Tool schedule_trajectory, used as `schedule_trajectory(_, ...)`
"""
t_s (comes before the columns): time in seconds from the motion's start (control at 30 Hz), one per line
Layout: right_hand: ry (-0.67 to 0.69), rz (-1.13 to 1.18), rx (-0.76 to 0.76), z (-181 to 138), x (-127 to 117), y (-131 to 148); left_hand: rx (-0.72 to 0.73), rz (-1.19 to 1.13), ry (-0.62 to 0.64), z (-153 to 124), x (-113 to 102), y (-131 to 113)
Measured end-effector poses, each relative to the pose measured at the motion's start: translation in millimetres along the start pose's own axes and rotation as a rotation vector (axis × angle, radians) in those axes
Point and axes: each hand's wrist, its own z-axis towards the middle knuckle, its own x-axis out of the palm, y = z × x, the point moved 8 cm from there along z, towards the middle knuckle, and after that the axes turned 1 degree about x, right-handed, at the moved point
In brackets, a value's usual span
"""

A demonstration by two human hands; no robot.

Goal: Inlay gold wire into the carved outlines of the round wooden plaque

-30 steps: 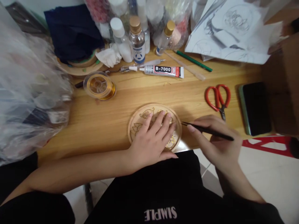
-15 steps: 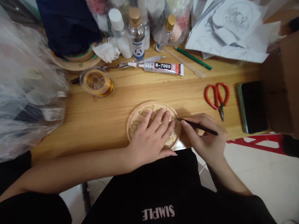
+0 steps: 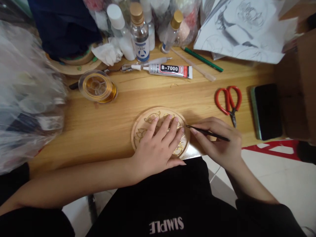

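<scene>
A round wooden plate [image 3: 135, 140] with gold wire outlines on its face lies at the table's front edge. Across it rests my left hand [image 3: 155, 144], fingers spread and palm down, hiding much of the pattern. My right hand [image 3: 219, 141] is closed on slim black tweezers [image 3: 208, 132], held nearly level. Their tip meets or hovers over the plate's right rim; whether a bit of wire is in the tip is too small to see.
Behind the plate are a spool of gold wire [image 3: 97, 86], a B-7000 glue tube [image 3: 170, 70], a green pencil [image 3: 203, 60] and several bottles [image 3: 142, 42]. Red-handled pliers [image 3: 229, 103] and a phone [image 3: 268, 112] lie to the right. A plastic bag [image 3: 29, 98] stands left; drawn sheets [image 3: 239, 42] lie behind.
The view has shifted slightly, so most things sit a little further left. Both hands keep almost the same pose on the plate and tweezers.
</scene>
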Motion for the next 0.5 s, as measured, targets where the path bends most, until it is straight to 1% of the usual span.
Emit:
schedule_trajectory(0.23, 0.027, 0.000, -0.032, 0.3, 0.5, 1.2, -0.004, -0.006, 0.007, -1.2, 0.7, 0.5)
schedule_trajectory(0.5, 0.020, -0.024, -0.045, 0.0, 1.7, 3.2, -0.003, -0.009, -0.007, -0.7, 0.7, -0.1)
